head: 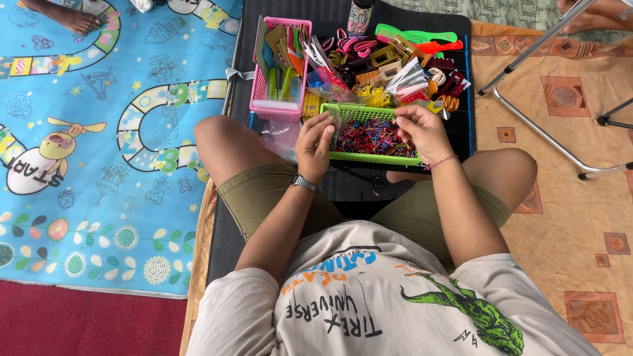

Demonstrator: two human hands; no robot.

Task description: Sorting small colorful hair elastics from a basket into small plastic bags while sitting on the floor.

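Observation:
I sit cross-legged on a black mat (pixel 343 188). In front of me a green plastic basket (pixel 369 158) holds several small coloured rubber bands (pixel 372 136). My left hand (pixel 314 140), with a watch on its wrist, rests on the basket's left end, fingers pinched together near a clear plastic bag (pixel 280 135). My right hand (pixel 422 130) hovers over the basket's right side, fingertips pinched as if on something tiny; what it holds is too small to tell.
A pink basket (pixel 280 109) of combs and cards stands at the back left. Behind the green basket lies a heap of hair clips, bands and combs (pixel 402 62). A blue play mat (pixel 99 132) lies left, metal chair legs (pixel 541 125) right, another person's foot (pixel 72 16) top left.

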